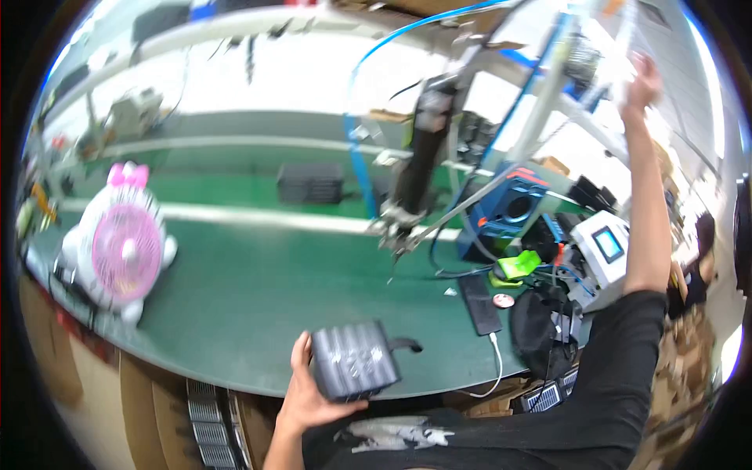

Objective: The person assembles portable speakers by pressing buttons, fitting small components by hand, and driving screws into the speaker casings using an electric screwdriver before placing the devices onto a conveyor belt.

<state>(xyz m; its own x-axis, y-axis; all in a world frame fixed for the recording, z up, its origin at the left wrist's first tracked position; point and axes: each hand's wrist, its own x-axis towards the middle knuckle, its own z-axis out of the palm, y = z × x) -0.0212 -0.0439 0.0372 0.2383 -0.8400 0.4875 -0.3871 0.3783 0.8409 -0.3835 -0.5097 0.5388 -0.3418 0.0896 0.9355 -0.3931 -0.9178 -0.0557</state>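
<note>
My left hand (312,395) grips a dark grey ribbed box (354,362) with a short black strap, at the front edge of the green table (227,313). Raised high at the upper right, my right hand (644,84) is blurred near a pale frame post, and its fingers cannot be made out clearly. A black hanging screwdriver tool (423,145) with a metal tip stands above the middle of the table. Beyond it, another dark box (311,183) lies on the green belt.
A pink and white fan (127,251) stands at the left. On the right are a blue speaker-like box (509,207), a phone (480,304) with a white cable, a white device with a screen (607,249) and a black round pouch (540,329). Blue hoses hang overhead.
</note>
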